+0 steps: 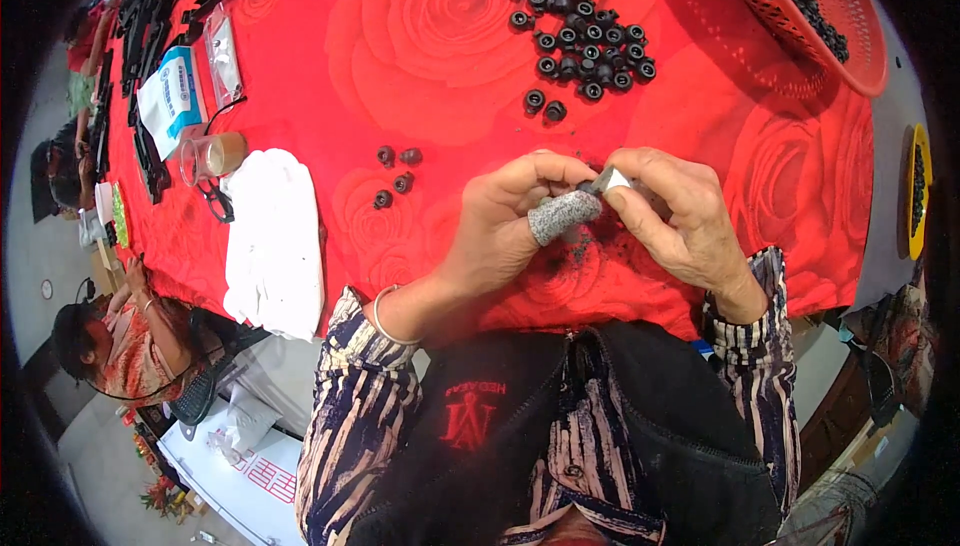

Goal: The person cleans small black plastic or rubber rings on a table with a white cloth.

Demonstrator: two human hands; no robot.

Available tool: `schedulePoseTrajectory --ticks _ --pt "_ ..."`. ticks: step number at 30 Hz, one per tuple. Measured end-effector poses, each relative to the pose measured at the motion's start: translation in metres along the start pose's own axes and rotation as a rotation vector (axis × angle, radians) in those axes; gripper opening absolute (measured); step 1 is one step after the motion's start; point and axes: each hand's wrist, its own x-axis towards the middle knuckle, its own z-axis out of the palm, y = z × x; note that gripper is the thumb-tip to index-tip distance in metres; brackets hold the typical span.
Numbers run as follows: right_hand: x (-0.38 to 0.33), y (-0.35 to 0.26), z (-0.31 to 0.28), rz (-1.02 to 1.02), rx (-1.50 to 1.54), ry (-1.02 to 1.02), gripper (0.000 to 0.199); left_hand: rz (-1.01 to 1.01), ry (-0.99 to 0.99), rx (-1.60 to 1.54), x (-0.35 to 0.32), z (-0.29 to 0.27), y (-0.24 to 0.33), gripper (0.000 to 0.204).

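Head view, and I'm watching both bare hands meet above the red rose-patterned cloth (430,16). Left hand (505,214) first: it's pinching a small black piece (587,187) between thumb and fingertips, a grey knitted sleeve (563,218) snug over that thumb. Right hand (685,211) now: thumb and forefinger grip a small white-and-grey tool (613,179), its tip right up against the piece. Fingers hide most of that contact, so I can't tell exactly where it bites. Dark crumbs (577,253) lie on the cloth just beneath.

Over to the left of the hands, four loose black parts, one of them here (402,183), sit close together. Farther up the cloth, I've got a big cluster of round black parts (591,53). Upper right, a red perforated basket (868,58) holds more dark pieces; on the left lies a folded white cloth (272,246).
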Motion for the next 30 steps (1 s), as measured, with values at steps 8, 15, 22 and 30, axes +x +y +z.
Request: schedulePoseTrajectory --ticks 8,15,22,30 --pt "0.003 0.008 -0.003 -0.112 -0.051 -0.048 0.011 -0.074 -0.056 0.07 0.001 -0.003 0.001 0.022" --pt "0.0 0.008 0.0 -0.151 -0.045 -0.028 0.013 -0.043 0.001 -0.008 -0.001 -0.001 -0.002 0.021" --pt "-0.003 0.003 0.005 -0.114 0.194 0.136 0.024 -0.052 -0.086 -0.219 0.003 -0.006 -0.001 0.022" --pt "0.0 0.008 0.01 -0.577 -0.123 0.15 0.04 -0.278 -0.218 -0.54 0.001 -0.006 -0.012 0.024"
